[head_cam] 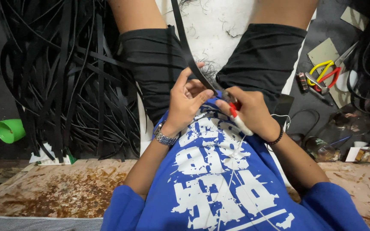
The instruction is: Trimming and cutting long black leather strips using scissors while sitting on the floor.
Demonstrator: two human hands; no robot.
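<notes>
Over my lap, between the knees, I've got the black strip [192, 60] running from the top edge down into both hands. It reads as thin, flat and limp, probably rubber or soft plastic: light, bends freely, won't hold shape unsupported, likely a bit grippy, not fragile. Best hold, in my judgement, is a flat pinch across its width close to the working end, so the free length hangs away and doesn't twist. Left hand [185, 100] is palm toward me, wrist cocked back, thumb and fingers curled in and pressed on the strip's lower end just above my chest; a metal watch [164, 137] sits at the wrist. Right hand [249, 112] comes in from the other side, knuckles up, fingers closed around a small tool with a red and white handle [239, 119], its tip meeting the strip where the hands touch; can't tell what kind of tool, tip is hidden. Black bead bracelet [278, 137] on that wrist. Both forearms tucked tight to the blue shirt [219, 188]. Big pile of loose black strips [65, 77] on my left, green cup [9, 130] beyond it. Scissors [328, 72] with yellow and red handles lie well apart on my right, untouched.
</notes>
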